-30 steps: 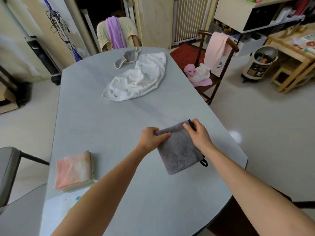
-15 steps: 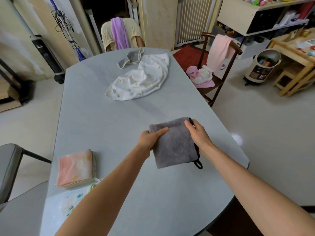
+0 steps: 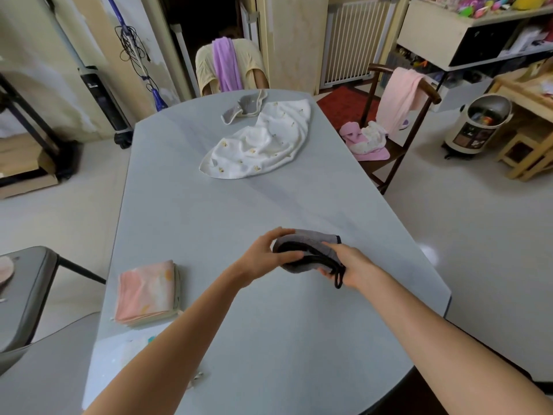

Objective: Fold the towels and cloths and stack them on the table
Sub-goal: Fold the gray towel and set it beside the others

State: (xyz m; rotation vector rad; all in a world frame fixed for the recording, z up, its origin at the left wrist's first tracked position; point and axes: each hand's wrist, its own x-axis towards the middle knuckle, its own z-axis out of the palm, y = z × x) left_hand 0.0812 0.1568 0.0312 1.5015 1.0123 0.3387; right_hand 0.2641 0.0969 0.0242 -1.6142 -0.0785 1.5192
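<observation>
Both hands, left hand (image 3: 263, 255) and right hand (image 3: 351, 266), grip the small grey terry towel (image 3: 311, 245) above the near right of the pale grey oval table (image 3: 227, 223). Far beyond lie a crumpled white printed cloth (image 3: 263, 143) and a small grey cloth (image 3: 244, 106); a folded pink cloth stack (image 3: 146, 292) sits near left. Wooden chairs stand around on pale flooring.

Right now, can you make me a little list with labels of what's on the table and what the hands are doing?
holding: grey towel, folded, gripped by both hands
left hand: grips the towel's left end
right hand: grips the right end, by the black loop
done pile: pink cloth, folded, at the table's near left
still to fold: white cloth and small grey cloth, at the far end
off the table: pink towel over a chair back
</observation>
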